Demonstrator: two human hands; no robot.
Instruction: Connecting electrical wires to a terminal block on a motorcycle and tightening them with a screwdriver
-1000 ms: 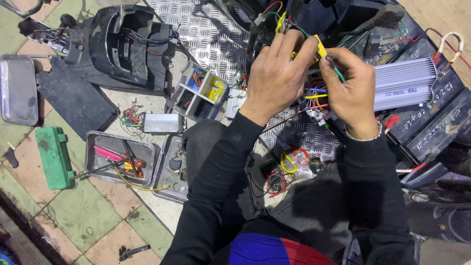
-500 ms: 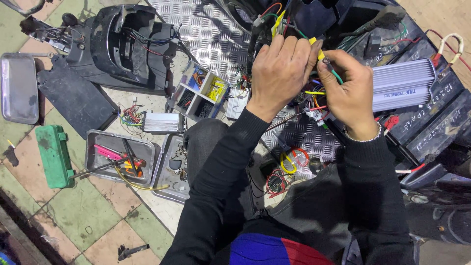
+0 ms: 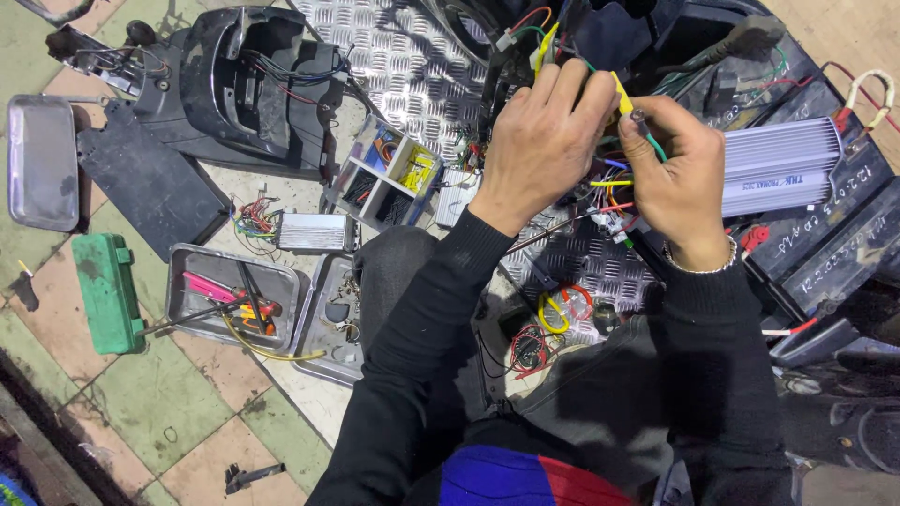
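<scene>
The left hand (image 3: 539, 141) is pinching the thin yellow wire (image 3: 622, 96); the right hand (image 3: 680, 173) is gripping its green neighbour (image 3: 656, 148). Both hands are working over the chequered metal floor plate (image 3: 412, 66); keeping each strand taut and separated seems advisable.

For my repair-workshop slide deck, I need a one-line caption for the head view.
Left hand and right hand pinch a yellow wire over a finned silver controller box.

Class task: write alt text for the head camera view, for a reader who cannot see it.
Seen from above, a left hand and right hand pinch yellow and green wires over a checker-plate floor, beside a ribbed silver box. Left of them lie a metal tray of tools and a green case.
</scene>
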